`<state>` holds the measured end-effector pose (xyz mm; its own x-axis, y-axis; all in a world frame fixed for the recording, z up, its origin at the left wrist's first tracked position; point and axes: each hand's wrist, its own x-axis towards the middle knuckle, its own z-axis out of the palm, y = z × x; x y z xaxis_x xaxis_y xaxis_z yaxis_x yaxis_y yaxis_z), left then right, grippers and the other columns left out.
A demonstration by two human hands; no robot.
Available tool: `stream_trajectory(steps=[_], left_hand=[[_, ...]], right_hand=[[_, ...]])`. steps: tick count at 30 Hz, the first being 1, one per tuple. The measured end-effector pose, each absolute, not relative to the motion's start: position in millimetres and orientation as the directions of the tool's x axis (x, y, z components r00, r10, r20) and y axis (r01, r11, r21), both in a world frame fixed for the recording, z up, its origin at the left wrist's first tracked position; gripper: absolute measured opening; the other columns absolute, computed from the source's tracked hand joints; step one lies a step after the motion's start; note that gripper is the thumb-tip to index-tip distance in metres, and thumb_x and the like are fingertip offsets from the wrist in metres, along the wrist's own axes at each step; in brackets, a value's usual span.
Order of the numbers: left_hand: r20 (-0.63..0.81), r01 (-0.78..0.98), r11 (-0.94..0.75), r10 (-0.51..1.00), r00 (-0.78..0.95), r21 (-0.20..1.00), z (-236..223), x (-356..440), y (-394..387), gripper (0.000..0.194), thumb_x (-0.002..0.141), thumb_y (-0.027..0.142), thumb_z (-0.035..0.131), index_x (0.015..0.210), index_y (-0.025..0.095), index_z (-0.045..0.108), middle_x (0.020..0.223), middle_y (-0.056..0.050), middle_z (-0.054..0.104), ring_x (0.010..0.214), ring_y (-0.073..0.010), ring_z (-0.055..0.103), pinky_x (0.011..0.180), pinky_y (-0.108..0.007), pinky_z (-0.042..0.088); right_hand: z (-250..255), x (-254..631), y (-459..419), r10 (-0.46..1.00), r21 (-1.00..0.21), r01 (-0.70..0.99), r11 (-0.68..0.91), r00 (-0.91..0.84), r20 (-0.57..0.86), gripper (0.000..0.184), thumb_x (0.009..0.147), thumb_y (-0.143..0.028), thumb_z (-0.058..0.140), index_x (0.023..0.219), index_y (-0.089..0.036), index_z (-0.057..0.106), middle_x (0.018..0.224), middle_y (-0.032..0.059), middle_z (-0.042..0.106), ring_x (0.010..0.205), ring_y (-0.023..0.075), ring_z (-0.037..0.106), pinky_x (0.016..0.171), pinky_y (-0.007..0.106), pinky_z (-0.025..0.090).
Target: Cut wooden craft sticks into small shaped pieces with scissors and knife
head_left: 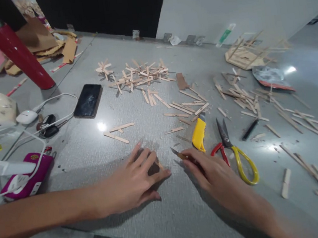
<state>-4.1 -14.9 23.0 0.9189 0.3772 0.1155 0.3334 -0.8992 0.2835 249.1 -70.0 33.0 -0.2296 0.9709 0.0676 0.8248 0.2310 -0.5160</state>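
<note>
My left hand (140, 177) rests low over the table with its fingers bent and partly spread. Its thumb and a fingertip hold a short wooden stick (160, 165), mostly hidden under the hand. In my right hand (211, 170) is a small knife (177, 153), its blade pointing left toward that stick without touching it. Just beyond the right hand lie a yellow utility knife (198, 133) and scissors (223, 132) with one red and one yellow handle. Several flat wooden sticks (117, 136) lie beyond my left hand.
Joined wooden sticks (142, 74) form a pile at the back, and loose sticks (243, 99) scatter rightward. A phone (88, 100), a red flask (18, 55), a purple power bank (29, 175) and cables stand or lie left. A wooden frame (244, 56) sits far right.
</note>
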Motion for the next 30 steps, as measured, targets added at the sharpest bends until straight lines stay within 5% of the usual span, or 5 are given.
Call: stream_trajectory(steps=[5,12,21,25,30], left_hand=[[0.095,0.401,-0.897,0.423,0.901,0.186,20.5,-6.8,-18.2,0.045,0.097,0.027,0.064,0.139,0.013,0.053,0.128,-0.019,0.060,0.122,-0.0363,0.054,0.107,-0.058,0.045],[-0.016,0.359,-0.930,0.359,0.933,0.076,31.3,-17.4,-14.3,0.050,0.077,0.006,0.062,0.126,0.005,0.060,0.130,-0.021,0.062,0.119,-0.0373,0.053,0.103,-0.050,0.046],[0.155,0.434,-0.827,0.511,0.846,0.356,22.1,-9.9,-13.4,0.023,0.099,0.011,0.055,0.120,0.010,0.062,0.106,-0.012,0.068,0.099,-0.0270,0.060,0.089,-0.042,0.052],[0.202,0.461,-0.784,0.574,0.793,0.416,11.0,-5.5,-1.9,0.044,0.100,0.035,0.064,0.138,0.013,0.056,0.147,-0.018,0.055,0.140,-0.0394,0.041,0.112,-0.062,0.040],[0.131,0.456,-0.795,0.542,0.830,0.401,4.5,-0.6,1.2,0.054,0.099,0.052,0.062,0.142,0.021,0.058,0.158,-0.016,0.046,0.154,-0.0467,0.021,0.118,-0.081,0.009]], right_hand=[[30.3,249.6,-72.0,0.961,-0.496,0.830,0.256,-0.273,0.038,0.020,0.108,-0.028,0.040,0.112,-0.023,0.059,0.090,0.0076,0.079,0.071,0.0250,0.077,0.058,0.033,0.054],[22.1,255.4,-81.2,0.963,-0.493,0.839,0.231,-0.270,-0.009,0.025,0.110,-0.029,0.033,0.119,-0.023,0.056,0.077,0.0035,0.075,0.061,0.0222,0.073,0.053,0.030,0.049],[16.6,256.8,-80.9,0.926,-0.385,0.842,0.377,-0.335,0.174,0.026,0.109,-0.026,0.044,0.131,-0.019,0.057,0.108,0.0118,0.077,0.085,0.0249,0.077,0.067,0.034,0.058],[14.5,261.0,-81.7,0.842,-0.213,0.816,0.538,-0.509,0.179,0.033,0.108,-0.014,0.039,0.136,-0.010,0.055,0.093,0.0139,0.077,0.077,0.0255,0.073,0.064,0.037,0.057],[8.5,257.7,-83.8,0.846,-0.208,0.822,0.530,-0.494,0.203,0.029,0.109,-0.015,0.039,0.133,-0.010,0.055,0.098,0.0132,0.076,0.076,0.0205,0.072,0.063,0.031,0.055]])
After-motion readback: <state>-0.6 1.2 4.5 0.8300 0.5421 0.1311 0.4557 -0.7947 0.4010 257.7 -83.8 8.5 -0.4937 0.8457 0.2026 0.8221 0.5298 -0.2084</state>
